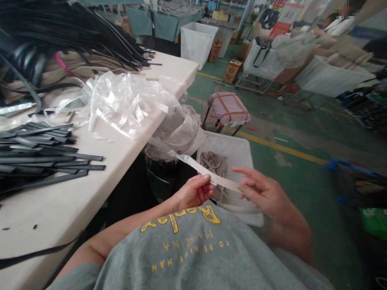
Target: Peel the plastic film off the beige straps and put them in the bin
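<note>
A flat beige strap (pixel 225 183) stretches between my hands in front of my body. My left hand (pixel 198 191) pinches it near its middle, thumb on top and the other fingers curled. Further right, my right hand (pixel 261 189) grips the strap between thumb and fingers, with the index finger pointing out. Clear plastic film (pixel 182 157) shows at the strap's far left end. Just beyond my hands stands a white plastic bin (pixel 244 151) with several beige straps (pixel 211 161) lying in it.
To my left is a white table (pixel 121 157) bearing black strips (pixel 45 159), crumpled clear plastic wrap (pixel 121 100) and a large pile of dark straps (pixel 75 32). A plastic bag (pixel 181 129) hangs beside the table edge. A pink-covered stool (pixel 228 108) stands ahead. A person is at the back right.
</note>
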`<state>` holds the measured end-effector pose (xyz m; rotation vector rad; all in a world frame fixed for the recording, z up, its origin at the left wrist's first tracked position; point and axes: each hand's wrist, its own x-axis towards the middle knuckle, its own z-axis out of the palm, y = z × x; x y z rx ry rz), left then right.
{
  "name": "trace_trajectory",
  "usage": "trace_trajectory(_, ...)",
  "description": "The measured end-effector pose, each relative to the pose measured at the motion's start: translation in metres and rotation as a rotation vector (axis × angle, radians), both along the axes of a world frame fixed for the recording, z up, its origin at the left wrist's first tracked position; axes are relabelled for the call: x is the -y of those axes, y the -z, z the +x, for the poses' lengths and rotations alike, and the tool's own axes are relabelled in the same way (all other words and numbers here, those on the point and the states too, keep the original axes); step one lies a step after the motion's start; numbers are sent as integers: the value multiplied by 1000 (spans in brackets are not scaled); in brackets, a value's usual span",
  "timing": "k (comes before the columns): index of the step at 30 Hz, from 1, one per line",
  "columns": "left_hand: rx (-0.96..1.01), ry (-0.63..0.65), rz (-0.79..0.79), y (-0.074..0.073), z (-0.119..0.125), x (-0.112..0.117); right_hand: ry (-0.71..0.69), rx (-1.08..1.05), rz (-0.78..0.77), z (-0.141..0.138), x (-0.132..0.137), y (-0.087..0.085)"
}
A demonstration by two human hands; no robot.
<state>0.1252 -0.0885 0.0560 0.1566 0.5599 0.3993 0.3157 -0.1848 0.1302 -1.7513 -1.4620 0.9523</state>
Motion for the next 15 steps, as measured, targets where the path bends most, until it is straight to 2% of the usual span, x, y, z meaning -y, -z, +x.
trace_trajectory(3,-43,33,-78,2,2,5,-65,60,20,-15,-17,11)
trace_trajectory(6,-124,-59,-59,6,-5,2,-126,73,1,-23,-32,23)
trace_trajectory(10,-199,-227,-10,8,-26,-4,-121,-26,-20,-16,-33,18)
trace_trajectory(12,-211,-250,-14,7,-33,-4,-128,-24,4,-18,-37,13)
trace_trajectory(15,-214,-243,-18,5,-38,-2,-199,7,38,-33,-52,17)
